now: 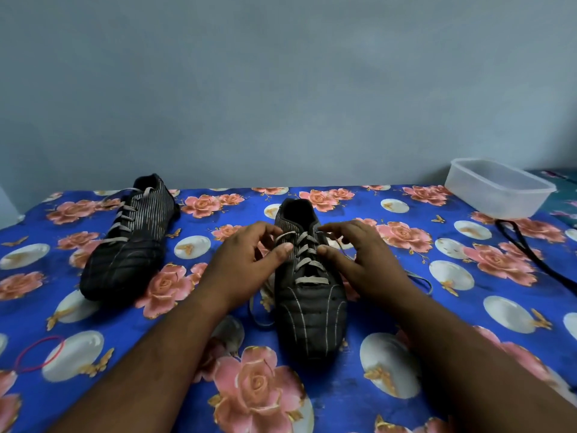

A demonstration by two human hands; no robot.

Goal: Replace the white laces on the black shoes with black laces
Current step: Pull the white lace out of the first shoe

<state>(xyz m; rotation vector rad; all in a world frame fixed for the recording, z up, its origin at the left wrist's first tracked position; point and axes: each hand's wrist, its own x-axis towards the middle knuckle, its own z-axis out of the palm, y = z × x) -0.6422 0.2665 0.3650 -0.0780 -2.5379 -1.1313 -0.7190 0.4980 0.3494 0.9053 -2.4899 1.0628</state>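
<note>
Barely begun: my left hand (246, 257) and right hand (359, 254) pinch the near shoe's (309, 304) white lace (307, 250); the black laces (530, 251) lie unused.

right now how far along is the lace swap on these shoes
Barely started. Nothing looks finished: both shoes still carry white laces. In hand: the left hand and right hand pinch the white lace at the top eyelets of the near shoe, whose loose ends trail onto the floral cloth. Left: unlacing this shoe, then the far shoe, and threading the black laces lying by the plastic tub.
</note>
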